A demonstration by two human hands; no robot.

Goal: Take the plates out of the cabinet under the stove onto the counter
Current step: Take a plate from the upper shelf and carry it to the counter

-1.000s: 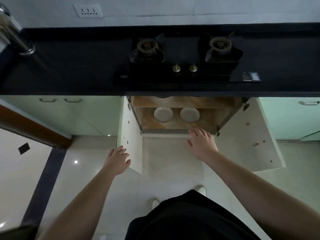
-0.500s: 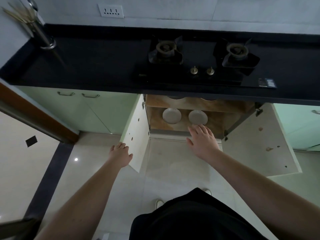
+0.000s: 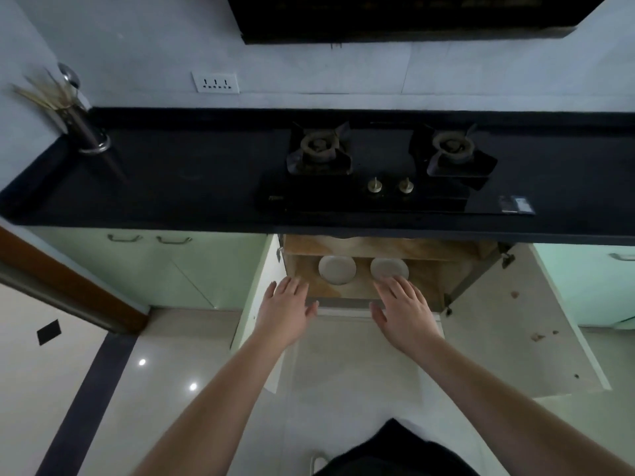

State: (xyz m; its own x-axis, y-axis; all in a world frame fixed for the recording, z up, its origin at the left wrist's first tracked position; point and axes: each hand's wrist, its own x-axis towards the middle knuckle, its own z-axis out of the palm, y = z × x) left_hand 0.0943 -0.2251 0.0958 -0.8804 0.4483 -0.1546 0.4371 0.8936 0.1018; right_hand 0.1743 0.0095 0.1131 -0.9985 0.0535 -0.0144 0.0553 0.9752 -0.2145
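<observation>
Both hands, left grip (image 3: 287, 312) and right grip (image 3: 405, 309), fingers spread apart, reach toward two plates (image 3: 337, 269) in the open cabinet (image 3: 426, 281), no writing readable.

Both cabinet doors, left door (image 3: 264, 290) and right door (image 3: 522, 317), stand swung wide, leaving the cabinet (image 3: 429, 280) mouth unobstructed. An upper shelf (image 3: 395, 247) limits headroom above the two plates (image 3: 336, 269). The counter (image 3: 171, 180) surface left of the stove (image 3: 364, 187) lies bare up to the utensil holder (image 3: 87, 132).
</observation>
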